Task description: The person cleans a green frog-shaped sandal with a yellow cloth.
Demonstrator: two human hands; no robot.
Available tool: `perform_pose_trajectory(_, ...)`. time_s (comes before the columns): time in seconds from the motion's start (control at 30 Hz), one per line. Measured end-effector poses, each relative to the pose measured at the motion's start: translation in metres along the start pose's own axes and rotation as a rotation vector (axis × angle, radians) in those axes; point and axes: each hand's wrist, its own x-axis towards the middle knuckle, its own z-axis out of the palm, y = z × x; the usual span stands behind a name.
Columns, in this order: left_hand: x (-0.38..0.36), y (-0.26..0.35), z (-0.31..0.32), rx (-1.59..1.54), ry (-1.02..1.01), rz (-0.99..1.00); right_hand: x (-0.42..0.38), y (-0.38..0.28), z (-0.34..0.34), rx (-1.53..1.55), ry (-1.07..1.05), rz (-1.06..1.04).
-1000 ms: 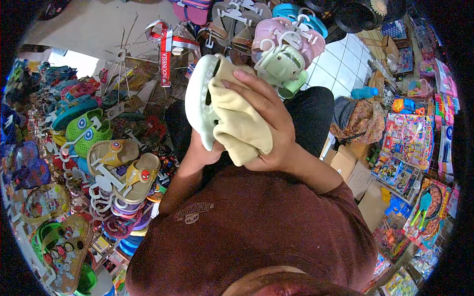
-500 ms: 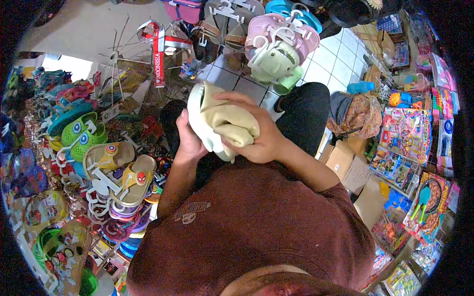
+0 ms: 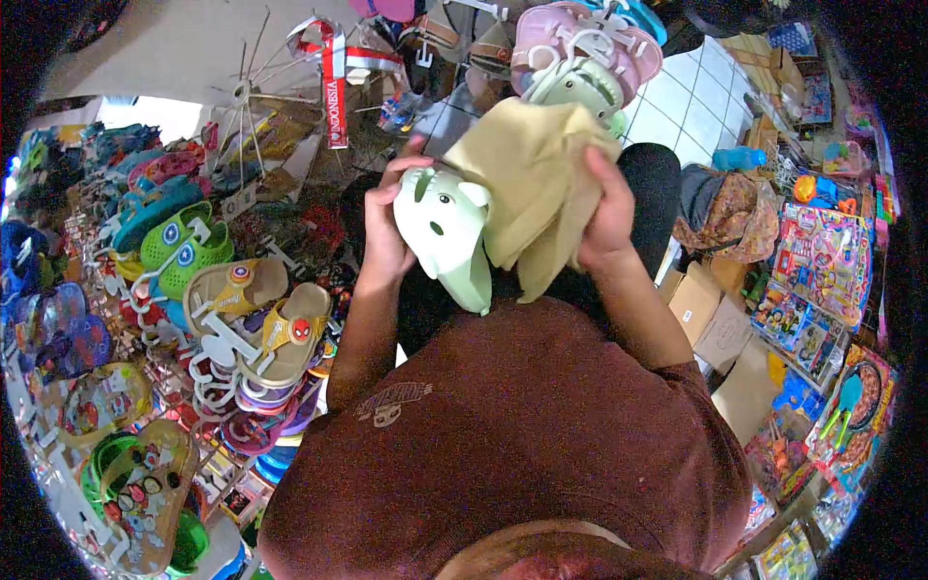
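My left hand point(image 3: 385, 224) is closed around a pale green animal-face slipper point(image 3: 447, 224) with small dark eyes and a toothed mouth edge. My right hand point(image 3: 609, 211) grips the right side of a beige cloth point(image 3: 536, 174), which hangs loosely spread just right of the slipper. The cloth's left edge meets or overlaps the slipper; whether they touch is hard to see. Beyond the cloth, another pale green slipper point(image 3: 580, 87) lies against pink slippers point(image 3: 633, 60) on white hangers.
Many hanging sandals, including tan ones point(image 3: 287, 333) and green clogs point(image 3: 184, 246), crowd the left. A red-and-white ribbon point(image 3: 334, 97) hangs from a wire rack point(image 3: 244, 92). At right are cardboard boxes point(image 3: 710, 314), a patterned cloth bundle point(image 3: 730, 215) and packaged toys point(image 3: 822, 261).
The bunched cloth has been opened out and drawn to the right of the slipper by my right hand. The slipper has turned so its face shows. The view has shifted slightly.
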Motion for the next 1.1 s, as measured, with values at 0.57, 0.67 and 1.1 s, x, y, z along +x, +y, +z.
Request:
perform_pose_trajectory(0.57, 0.021, -0.099, -0.025, 0.628, 0.219, 0.552, 0.001, 0.040, 0.047, -1.754, -0.595, -0.853)
perform_pose_trajectory(0.67, 0.003, -0.050, -0.020, 0.301, -0.002, 0.335, 0.003, 0.048, 0.033, -1.609, -0.539, -0.762)
perform_pose_trajectory(1.1, -0.004, 0.014, 0.035, -0.211, -0.279, 0.358, 0.001, -0.010, 0.022, 0.067, -0.233, 0.186)
